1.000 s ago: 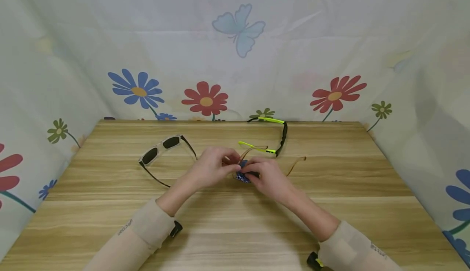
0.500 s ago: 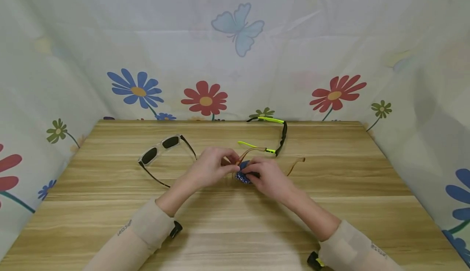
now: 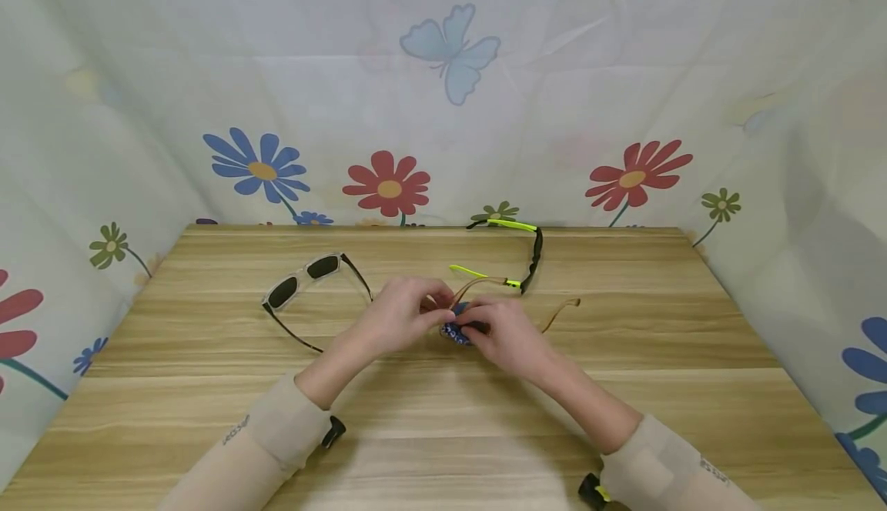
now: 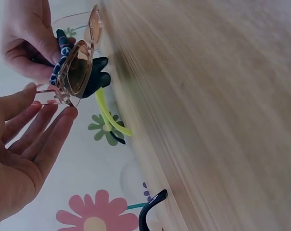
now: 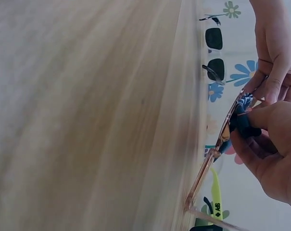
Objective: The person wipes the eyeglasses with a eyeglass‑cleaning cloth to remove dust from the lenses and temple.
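Flowered sheeting (image 3: pixel 312 72) backs the bench (image 3: pixel 416 434). Little has changed this past second: above its middle, the left hand (image 3: pixel 405 315), grip narrow, pinches amber glasses (image 4: pixel 78 70) near a hinge; the right hand (image 3: pixel 509 334) pinches a blue cloth (image 3: pixel 454 332) at one lens, where work seems to dwell. Sunglasses (image 3: pixel 284 293) toward the left edge and lime-armed glasses (image 3: pixel 535 255) near the far edge could snag.

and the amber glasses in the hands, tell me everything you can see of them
The amber glasses have a see-through, pinkish-brown, plastic-looking frame, tinted lenses and slim temples curved at the tips. Both temples are unfolded, pointing away from the person. The left grip pinches one temple near its hinge; the right grip holds a blue patterned cloth against the lens at that end. They are around the middle of the table; whether they touch it is unclear.
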